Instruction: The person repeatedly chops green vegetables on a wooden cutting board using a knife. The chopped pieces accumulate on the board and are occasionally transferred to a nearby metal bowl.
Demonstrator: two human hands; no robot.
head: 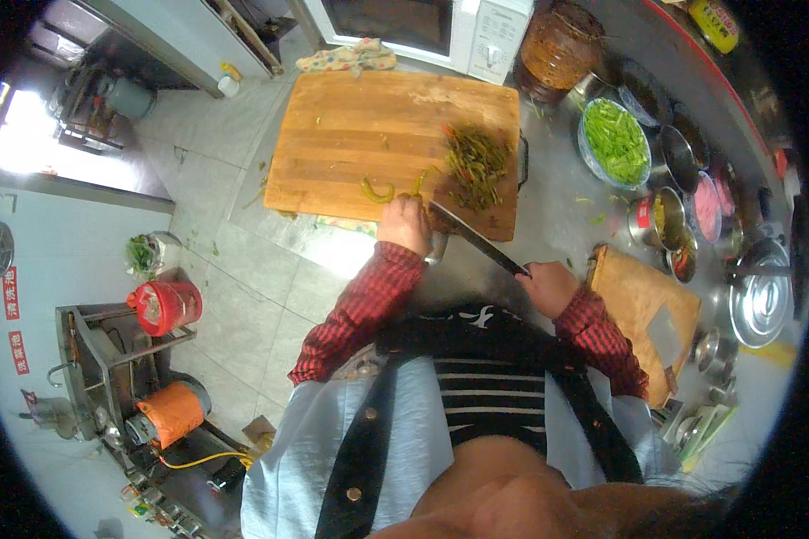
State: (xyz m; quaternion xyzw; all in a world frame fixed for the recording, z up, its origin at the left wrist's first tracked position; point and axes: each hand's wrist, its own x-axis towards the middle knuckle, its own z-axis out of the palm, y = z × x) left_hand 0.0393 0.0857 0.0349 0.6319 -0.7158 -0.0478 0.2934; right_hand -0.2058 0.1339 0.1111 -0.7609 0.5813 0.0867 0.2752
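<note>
A wooden cutting board (350, 135) lies before me on the metal counter. My left hand (405, 226) rests at its near edge, with its fingers bent over the end of green pickled peppers (377, 193). The handle of a long-bladed knife (478, 239) is in my right hand (550, 288). The blade slants up and left, and its far end is close beside my left fingers. A pile of chopped, dark green pickled vegetables (475, 165) with some red bits sits on the right part of the board.
A microwave (404, 30) and a brown jar (556, 50) stand beyond the board. To the right are a bowl of cut greens (615, 143), several metal bowls, and a second wooden board (677, 296) with a cleaver (665, 337) on it. A spotted cloth (347, 57) touches the far edge.
</note>
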